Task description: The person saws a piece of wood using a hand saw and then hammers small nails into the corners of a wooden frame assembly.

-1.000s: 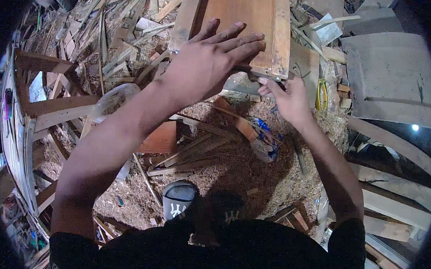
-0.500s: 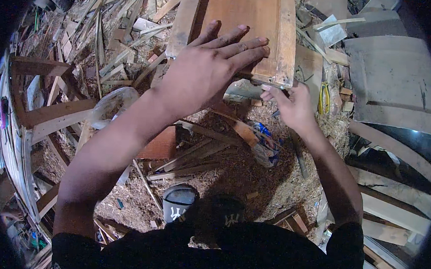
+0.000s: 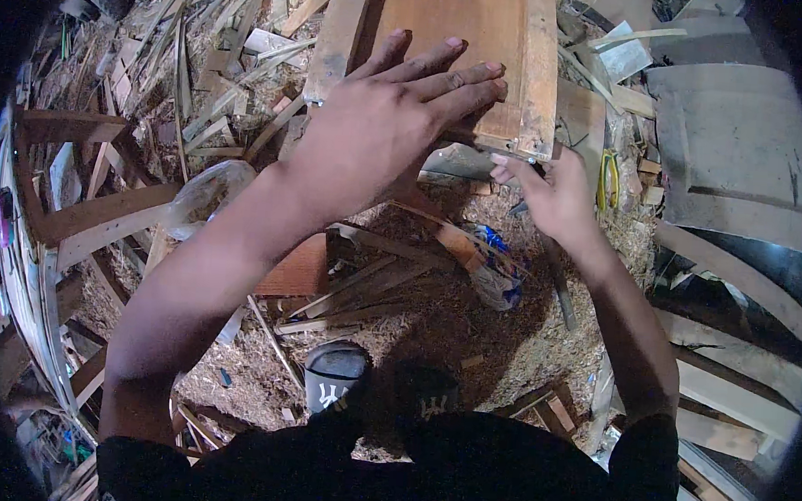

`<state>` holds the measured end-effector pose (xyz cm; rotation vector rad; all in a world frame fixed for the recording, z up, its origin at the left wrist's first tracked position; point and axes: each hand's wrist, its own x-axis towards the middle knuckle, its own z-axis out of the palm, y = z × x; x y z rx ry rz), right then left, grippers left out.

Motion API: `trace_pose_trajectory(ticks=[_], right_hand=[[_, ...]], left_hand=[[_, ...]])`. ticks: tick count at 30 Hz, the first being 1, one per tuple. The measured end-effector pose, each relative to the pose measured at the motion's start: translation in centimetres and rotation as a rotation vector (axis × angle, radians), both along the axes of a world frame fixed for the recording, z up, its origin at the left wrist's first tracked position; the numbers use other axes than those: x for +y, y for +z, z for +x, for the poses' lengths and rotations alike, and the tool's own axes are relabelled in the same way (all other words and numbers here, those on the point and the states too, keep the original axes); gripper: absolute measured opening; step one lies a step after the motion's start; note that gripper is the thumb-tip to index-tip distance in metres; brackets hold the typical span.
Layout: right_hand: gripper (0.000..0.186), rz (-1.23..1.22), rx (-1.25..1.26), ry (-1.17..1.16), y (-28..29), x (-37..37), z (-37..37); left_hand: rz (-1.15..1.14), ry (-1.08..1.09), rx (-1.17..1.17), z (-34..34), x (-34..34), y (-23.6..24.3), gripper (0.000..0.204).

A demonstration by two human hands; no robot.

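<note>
A brown wooden panel with a raised frame (image 3: 538, 67) juts in from the top of the view, its near end toward me. My left hand (image 3: 394, 119) lies across that near end, palm down, fingers stretched out and apart. Below the panel's near right corner, my right hand (image 3: 554, 190) is closed, its thumb beside a small metal piece at the corner. A short dark piece shows just under its fingers. What this hand grips is mostly hidden.
Yellow-handled pliers (image 3: 608, 180) lie right of my right hand. Sawdust and wood strips (image 3: 372, 290) cover the ground, with a clear plastic bag (image 3: 209, 195) at left. Grey panels (image 3: 743, 132) lie at right. A wooden frame (image 3: 104, 212) stands at left. My shoes (image 3: 336, 374) are below.
The panel's near end and my right hand sit slightly farther right in the view. My left hand remains flat on the panel and my right hand stays at its corner.
</note>
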<state>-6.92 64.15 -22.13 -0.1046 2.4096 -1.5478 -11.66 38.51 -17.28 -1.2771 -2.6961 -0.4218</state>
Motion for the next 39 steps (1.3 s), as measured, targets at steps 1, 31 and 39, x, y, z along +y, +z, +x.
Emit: trace_pose_trajectory(ticks=[1,31,39], right_hand=[[0.013,0.012,-0.003,0.009,-0.1,0.0,-0.1],[0.037,-0.036,-0.063,0.004,2.0,0.0,-0.2],[0.067,0.301,0.314,-0.004,2.7,0.2,2.5]], left_hand=[[-0.001,0.0,-0.001,0.0,0.0,0.0,0.058],[-0.034,-0.105,-0.071,-1.1,-0.7,1.7,0.077],[-0.025,-0.002,0.036,2.2,-3.9,3.0,0.077]])
